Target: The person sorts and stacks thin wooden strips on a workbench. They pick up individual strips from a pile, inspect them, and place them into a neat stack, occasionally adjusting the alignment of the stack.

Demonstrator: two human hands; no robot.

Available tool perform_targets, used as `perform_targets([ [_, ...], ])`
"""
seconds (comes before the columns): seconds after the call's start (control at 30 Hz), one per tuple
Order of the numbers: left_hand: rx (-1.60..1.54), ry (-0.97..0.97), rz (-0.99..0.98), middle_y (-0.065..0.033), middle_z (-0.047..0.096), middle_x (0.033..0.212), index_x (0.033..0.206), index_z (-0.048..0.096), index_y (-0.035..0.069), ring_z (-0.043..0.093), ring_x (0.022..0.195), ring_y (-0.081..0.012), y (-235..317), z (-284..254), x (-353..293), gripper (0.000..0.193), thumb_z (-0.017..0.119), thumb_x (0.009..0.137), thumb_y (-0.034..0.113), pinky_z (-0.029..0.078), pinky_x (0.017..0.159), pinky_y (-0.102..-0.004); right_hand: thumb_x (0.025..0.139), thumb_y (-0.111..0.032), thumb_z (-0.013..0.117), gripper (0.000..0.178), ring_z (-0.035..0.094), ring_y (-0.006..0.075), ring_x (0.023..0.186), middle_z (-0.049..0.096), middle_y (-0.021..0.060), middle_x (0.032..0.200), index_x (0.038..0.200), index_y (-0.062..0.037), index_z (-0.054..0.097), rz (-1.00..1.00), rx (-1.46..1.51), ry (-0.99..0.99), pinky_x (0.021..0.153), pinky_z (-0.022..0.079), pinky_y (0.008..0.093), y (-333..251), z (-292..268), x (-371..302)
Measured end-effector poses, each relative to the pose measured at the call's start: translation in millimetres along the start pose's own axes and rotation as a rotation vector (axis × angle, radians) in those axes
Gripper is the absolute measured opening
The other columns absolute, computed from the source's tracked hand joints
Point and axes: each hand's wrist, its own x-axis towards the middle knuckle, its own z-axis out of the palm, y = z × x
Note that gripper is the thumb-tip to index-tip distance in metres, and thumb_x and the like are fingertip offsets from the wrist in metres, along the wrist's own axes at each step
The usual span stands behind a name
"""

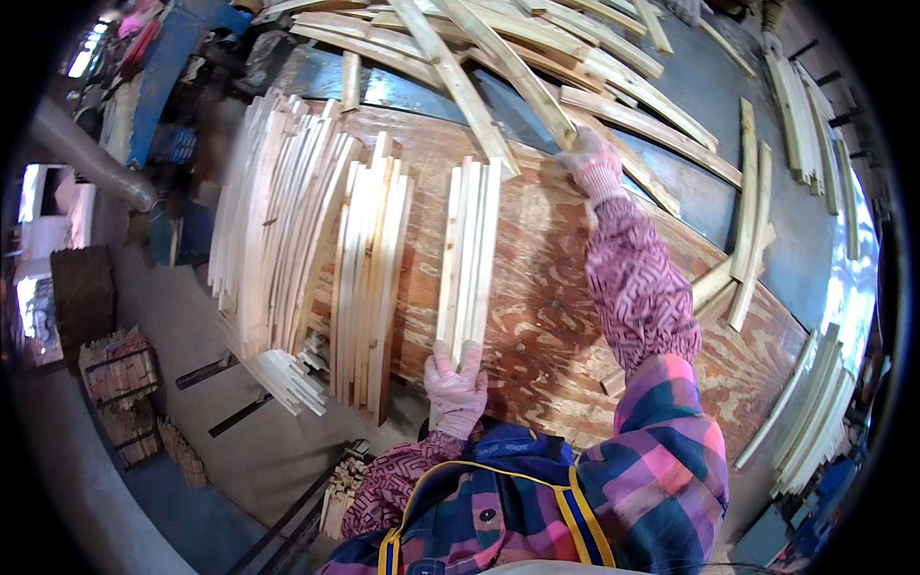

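Note:
My right hand [591, 165], in a pale pink glove and patterned sleeve, reaches far forward. It grips the near end of a long wooden strip [508, 69] that slants back over a loose heap. My left hand [455, 391], gloved alike, is close to my body at the table's near edge. Its fingers close round the near end of a small bundle of pale wooden strips [469, 254] lying lengthwise on the plywood tabletop [546, 316]. Another long strip [455, 81] lies slanted, its near end just beyond that bundle.
Left of the bundle stand a narrow stack of strips [369, 278] and a larger stack [273, 211]. A jumbled heap of strips [575, 57] covers the far side. Crossed strips [747, 220] and bundled strips [815, 412] lie right. Bundled wood [120, 374] sits low at left.

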Motion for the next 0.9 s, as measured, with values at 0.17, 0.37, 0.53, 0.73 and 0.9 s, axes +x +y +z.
perform_targets([
  [0.17, 0.04, -0.012, 0.143, -0.0296, 0.038, 0.142, 0.132, 0.058, 0.014, 0.045, 0.12, -0.0519, 3.6, -26.3, 20.7, 0.068, 0.078, 0.07, 0.034, 0.046, 0.096, -0.0586, 0.08, -0.025, 0.071, 0.039, 0.063, 0.0313, 0.107, 0.068, 0.0095, 0.111, 0.12, -0.02, 0.068, -0.29, 0.041, 0.395, 0.093, 0.049, 0.0433, 83.6, 21.3, -62.4],
  [0.37, 0.539, 0.304, 0.386, -0.0191, 0.036, 0.15, 0.15, 0.041, 0.022, 0.038, 0.136, -0.037, -16.4, -110.2, 156.9, 0.069, 0.062, 0.089, 0.046, 0.041, 0.108, -0.0564, 0.076, -0.006, 0.063, 0.034, 0.064, 0.0239, 0.094, 0.066, 0.0022, 0.1, 0.106, -0.0209, 0.067, -0.946, 0.193, 0.621, 0.083, 0.052, 0.0387, 38.9, 67.4, -75.5],
  [0.53, 0.132, -0.453, -0.247, -0.0088, 0.065, 0.122, 0.151, 0.037, 0.027, 0.066, 0.103, -0.0238, -45.8, -128.7, 174.7, 0.067, 0.065, 0.091, 0.034, 0.056, 0.089, -0.041, 0.08, -0.024, 0.071, 0.063, 0.057, 0.0246, 0.122, 0.059, 0.0103, 0.133, 0.139, -0.0157, 0.052, -0.722, -0.095, 0.815, 0.104, 0.046, 0.0344, -19.7, 50.3, -60.4],
  [0.73, -0.21, -0.367, -0.503, -0.0164, 0.054, 0.143, 0.156, 0.031, 0.02, 0.057, 0.125, -0.0305, -76.0, -84.3, 129.8, 0.089, 0.078, 0.08, 0.014, 0.046, 0.105, -0.035, 0.08, -0.049, 0.072, 0.078, 0.056, 0.0346, 0.126, 0.055, 0.0184, 0.139, 0.146, -0.0169, 0.044, -0.14, 0.131, 0.138, 0.105, 0.046, 0.0434, -55.6, 53.0, 26.0],
  [0.9, -0.241, -0.362, -0.52, -0.015, 0.055, 0.141, 0.155, 0.034, 0.016, 0.056, 0.125, -0.031, -78.9, -69.5, 117.4, 0.085, 0.077, 0.082, 0.028, 0.047, 0.102, -0.0364, 0.082, -0.038, 0.07, 0.065, 0.064, 0.0368, 0.115, 0.063, 0.0203, 0.126, 0.137, -0.013, 0.044, -0.206, 0.01, -0.088, 0.097, 0.052, 0.0466, -117.6, 61.2, 61.7],
])
